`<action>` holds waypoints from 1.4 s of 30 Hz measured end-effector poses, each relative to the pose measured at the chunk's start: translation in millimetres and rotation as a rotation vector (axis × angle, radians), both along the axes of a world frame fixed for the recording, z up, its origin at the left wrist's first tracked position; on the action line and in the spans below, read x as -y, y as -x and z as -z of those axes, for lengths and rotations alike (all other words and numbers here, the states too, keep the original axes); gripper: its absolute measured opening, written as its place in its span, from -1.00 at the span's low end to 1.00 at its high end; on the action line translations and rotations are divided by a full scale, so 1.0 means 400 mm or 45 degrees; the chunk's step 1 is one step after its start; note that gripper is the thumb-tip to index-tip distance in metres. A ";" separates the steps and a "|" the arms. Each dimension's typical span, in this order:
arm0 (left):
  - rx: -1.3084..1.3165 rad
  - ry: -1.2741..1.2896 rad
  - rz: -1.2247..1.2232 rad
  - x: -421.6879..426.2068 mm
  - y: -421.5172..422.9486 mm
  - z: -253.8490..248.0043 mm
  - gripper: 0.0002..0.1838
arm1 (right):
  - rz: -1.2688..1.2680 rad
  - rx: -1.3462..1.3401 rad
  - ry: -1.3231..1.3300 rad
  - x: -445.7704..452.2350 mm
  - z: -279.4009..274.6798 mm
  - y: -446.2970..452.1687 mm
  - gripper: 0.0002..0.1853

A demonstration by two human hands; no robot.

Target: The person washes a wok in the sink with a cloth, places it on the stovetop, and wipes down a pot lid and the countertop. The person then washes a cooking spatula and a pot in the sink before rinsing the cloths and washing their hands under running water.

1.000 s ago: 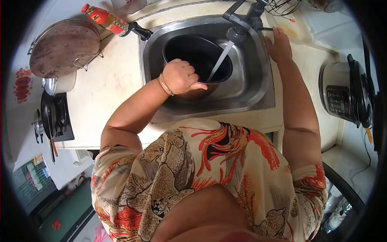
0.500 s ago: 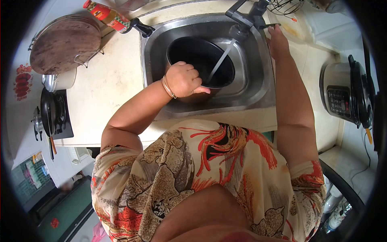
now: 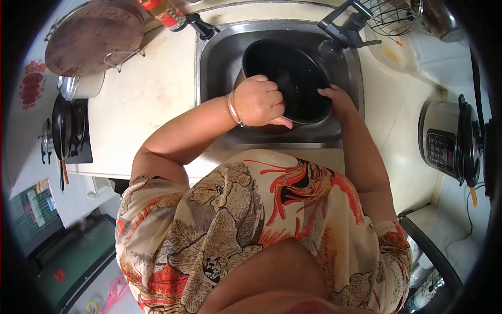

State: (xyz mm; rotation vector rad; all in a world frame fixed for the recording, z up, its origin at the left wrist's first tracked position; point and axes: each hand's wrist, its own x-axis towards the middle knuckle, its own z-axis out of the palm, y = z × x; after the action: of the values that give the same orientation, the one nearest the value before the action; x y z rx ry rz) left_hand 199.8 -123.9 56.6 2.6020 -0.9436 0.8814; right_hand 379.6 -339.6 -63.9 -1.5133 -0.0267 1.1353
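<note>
A dark round pot (image 3: 300, 63) is tilted inside the steel sink (image 3: 219, 63), its black inside facing up. My left hand (image 3: 259, 102) is closed over its near left rim, with the thumb pointing right. On the pot's right rim, my right hand (image 3: 337, 100) grips with the thumb over the edge and the other fingers hidden outside. No stream runs from the grey faucet (image 3: 342, 31), whose lever points right. A little water seems to lie in the pot.
A sauce bottle (image 3: 166, 14) lies behind the sink's left corner. Round wooden boards (image 3: 94, 39) lean in a rack at left. A wire basket (image 3: 392, 15) is behind the faucet, and an electric cooker (image 3: 444, 138) stands at right.
The water stream has stopped. My right hand has left the faucet lever and come down onto the pot's right rim. My left hand still holds the pot.
</note>
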 end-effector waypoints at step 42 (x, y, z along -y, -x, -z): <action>-0.459 1.458 -0.931 -0.077 0.320 -0.156 -0.83 | 0.483 0.893 -0.495 -0.030 -0.295 0.372 -0.86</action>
State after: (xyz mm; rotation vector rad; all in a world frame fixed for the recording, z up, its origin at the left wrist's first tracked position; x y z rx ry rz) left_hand 71.9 -93.3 119.0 1.8651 0.5571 0.7027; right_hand 230.8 -327.4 54.0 -1.4132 -0.3983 0.2411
